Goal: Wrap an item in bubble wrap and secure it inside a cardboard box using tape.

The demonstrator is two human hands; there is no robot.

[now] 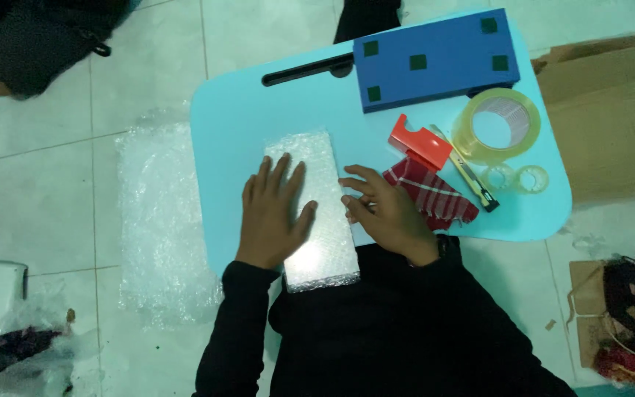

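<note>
A long package wrapped in bubble wrap (323,176) lies lengthwise on a light blue lap table (237,125), its near end hanging over the table's front edge. My left hand (272,213) lies flat on the package's left side, fingers spread. My right hand (384,209) rests against its right edge, fingertips touching the wrap. A red striped cloth (439,195) lies just right of my right hand.
On the table sit a blue box (435,59), a red tape dispenser (420,141), a big roll of clear tape (497,126), two small tape rolls (516,179) and a utility knife (472,176). A bubble wrap sheet (159,220) covers the floor at left. An open cardboard box (604,110) stands at right.
</note>
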